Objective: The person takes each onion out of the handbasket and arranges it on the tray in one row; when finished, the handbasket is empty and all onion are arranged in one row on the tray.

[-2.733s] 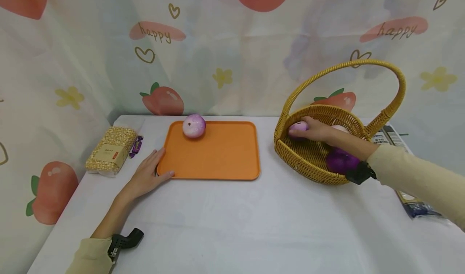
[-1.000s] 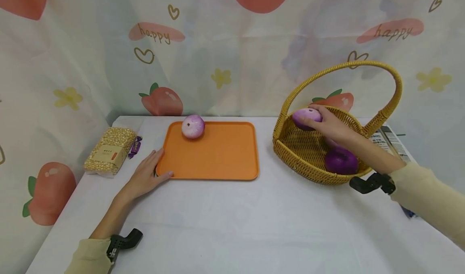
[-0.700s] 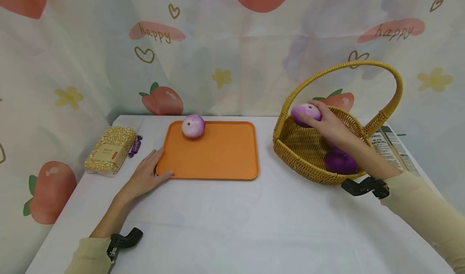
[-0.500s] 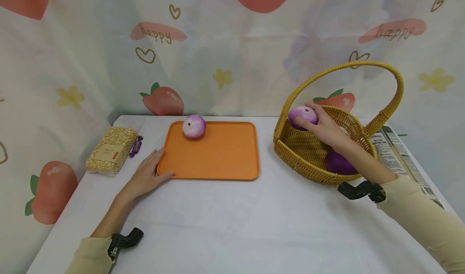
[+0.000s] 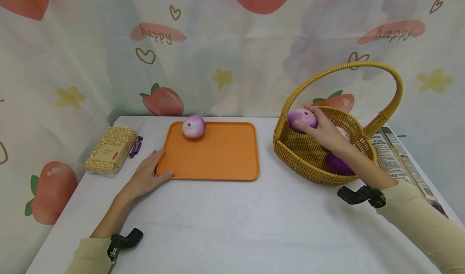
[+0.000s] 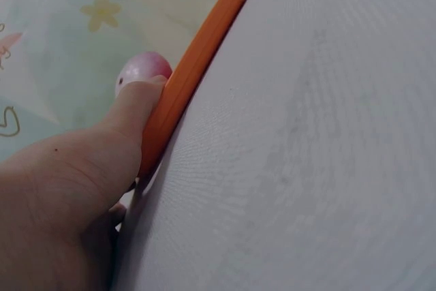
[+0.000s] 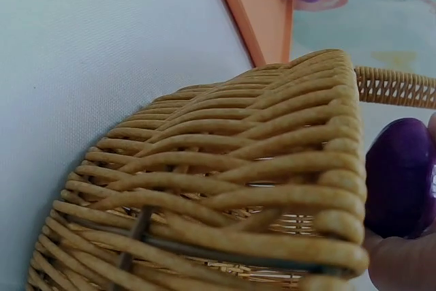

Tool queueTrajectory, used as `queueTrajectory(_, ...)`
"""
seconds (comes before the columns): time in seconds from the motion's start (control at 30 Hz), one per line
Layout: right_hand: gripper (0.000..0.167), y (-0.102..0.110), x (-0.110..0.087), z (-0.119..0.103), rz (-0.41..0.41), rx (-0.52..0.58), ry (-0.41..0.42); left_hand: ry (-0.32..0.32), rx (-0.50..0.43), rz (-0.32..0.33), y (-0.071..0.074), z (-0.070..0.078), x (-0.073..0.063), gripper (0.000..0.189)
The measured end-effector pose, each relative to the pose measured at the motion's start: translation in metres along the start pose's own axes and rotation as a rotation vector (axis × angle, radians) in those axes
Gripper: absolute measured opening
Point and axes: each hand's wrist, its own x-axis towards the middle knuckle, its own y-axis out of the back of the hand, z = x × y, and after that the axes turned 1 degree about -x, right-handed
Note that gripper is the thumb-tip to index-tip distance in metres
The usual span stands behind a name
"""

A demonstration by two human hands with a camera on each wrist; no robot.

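The place looked like a small staged filming corner; whether it stood in a home, a lab or a studio could not be told. A creased fabric backdrop (image 5: 254, 88) hung behind the bench (image 5: 232, 225) and along its left side, closing the corner in like a booth, and was printed with red fruit (image 5: 167, 101), yellow flowers (image 5: 222, 78), outlined hearts (image 5: 145, 56) and the word "happy" (image 5: 156, 32). The bench had a plain white cover (image 6: 306, 155) whose fine weave showed in the left wrist view. Black camera mounts (image 5: 123, 241) sat on both of the person's wrists (image 5: 381, 177), and the wicker basket (image 5: 305, 169), orange tray (image 5: 221, 161) and packet of yellow grain (image 5: 116, 139) were spaced out like props on a set
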Motion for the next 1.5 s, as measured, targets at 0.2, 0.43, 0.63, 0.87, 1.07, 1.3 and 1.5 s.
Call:
queueTrajectory(0.2,0.081,-0.001,0.000,0.001,0.004,-0.010,0.015,-0.017,0.007,0.018,-0.002,-0.002,0.000,0.090)
queueTrajectory(0.43,0.080,0.001,-0.002,0.002,0.000,-0.021,0.013,-0.014,0.005,0.006,-0.002,-0.002,0.000,0.090)
queueTrajectory(0.63,0.075,0.004,-0.009,0.003,-0.028,-0.016,0.028,-0.010,0.007,0.002,-0.001,-0.001,0.000,0.090)
queueTrajectory(0.87,0.069,0.003,-0.016,0.005,-0.062,0.019,0.043,0.004,-0.001,-0.006,-0.001,0.000,0.001,0.091)
queueTrajectory(1.07,0.067,0.000,-0.021,0.008,-0.064,0.015,0.075,0.004,0.002,-0.009,-0.002,0.000,0.000,0.091)
queueTrajectory(1.3,0.068,-0.001,-0.023,0.009,-0.082,-0.008,0.103,-0.012,0.010,0.002,-0.002,0.000,0.000,0.091)
queueTrajectory(1.5,0.068,-0.002,-0.026,0.009,-0.097,-0.021,0.103,-0.007,0.007,-0.004,-0.001,0.000,0.000,0.091)
